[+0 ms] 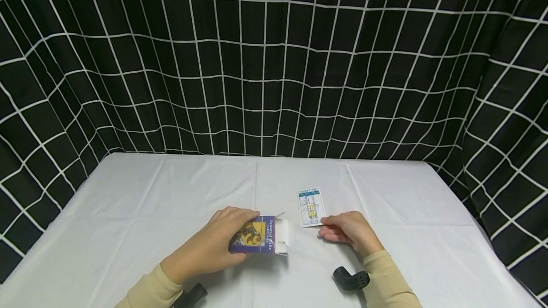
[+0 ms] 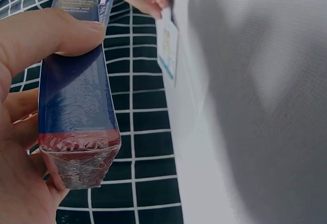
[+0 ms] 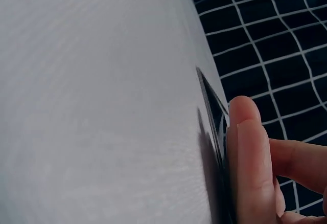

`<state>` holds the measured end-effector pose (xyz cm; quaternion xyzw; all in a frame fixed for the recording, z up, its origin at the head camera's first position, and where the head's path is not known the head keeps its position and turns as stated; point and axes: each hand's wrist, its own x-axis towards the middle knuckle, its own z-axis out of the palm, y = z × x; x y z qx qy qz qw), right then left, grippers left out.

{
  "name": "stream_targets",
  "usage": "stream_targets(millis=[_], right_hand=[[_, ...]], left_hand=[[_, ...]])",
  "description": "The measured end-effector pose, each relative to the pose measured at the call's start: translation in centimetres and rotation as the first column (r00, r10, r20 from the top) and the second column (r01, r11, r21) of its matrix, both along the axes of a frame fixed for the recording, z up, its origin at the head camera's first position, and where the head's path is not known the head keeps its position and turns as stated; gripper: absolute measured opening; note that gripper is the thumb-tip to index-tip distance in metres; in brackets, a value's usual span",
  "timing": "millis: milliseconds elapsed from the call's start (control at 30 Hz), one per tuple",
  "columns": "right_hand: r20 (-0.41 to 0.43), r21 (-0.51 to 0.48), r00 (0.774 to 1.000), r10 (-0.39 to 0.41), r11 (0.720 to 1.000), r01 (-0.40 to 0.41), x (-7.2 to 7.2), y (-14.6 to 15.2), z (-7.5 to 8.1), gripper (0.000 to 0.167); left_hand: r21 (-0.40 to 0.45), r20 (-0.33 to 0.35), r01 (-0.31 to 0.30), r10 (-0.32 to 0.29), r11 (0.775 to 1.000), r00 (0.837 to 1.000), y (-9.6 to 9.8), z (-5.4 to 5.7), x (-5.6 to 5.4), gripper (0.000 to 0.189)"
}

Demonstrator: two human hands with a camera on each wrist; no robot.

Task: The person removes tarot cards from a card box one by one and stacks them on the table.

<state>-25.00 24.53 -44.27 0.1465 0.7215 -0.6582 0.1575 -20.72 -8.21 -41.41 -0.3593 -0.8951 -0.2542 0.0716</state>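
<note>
We note: left hand (image 1: 214, 241) grips tarot box (image 1: 252, 235) above table (image 1: 128, 189), open flap (image 1: 282, 236) toward its right edge; right hand (image 1: 348, 232) pinches card (image 1: 309, 206) by near right corner, well short of far edge. Tilting could spill any contents, we judge; hard pinching could crease the card.

Black-and-white gridded curtain (image 1: 274, 63): spans upper half of frame, extends down left and right edges. White cloth-covered surface (image 1: 432, 246), creased: occupies lower half.
</note>
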Motion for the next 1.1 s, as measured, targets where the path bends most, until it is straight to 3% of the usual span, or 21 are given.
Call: stream_targets(millis=[367, 1100], right_hand=[[-0.019, 0.159, 1.0, 0.0, 0.987, 0.003, 0.18, -0.08, -0.29, 0.017], [-0.042, 0.302, 0.998, 0.047, 0.953, -0.032, 0.37, -0.52, -0.53, 0.015]], left_hand=[[-0.003, -0.005, 0.001, -0.001, 1.0, 1.0, 0.03, 0.12, 0.03, 0.076], [-0.001, -0.007, 0.0, 0.0, 1.0, 1.0, 0.02, 0.0, 0.05, 0.076]])
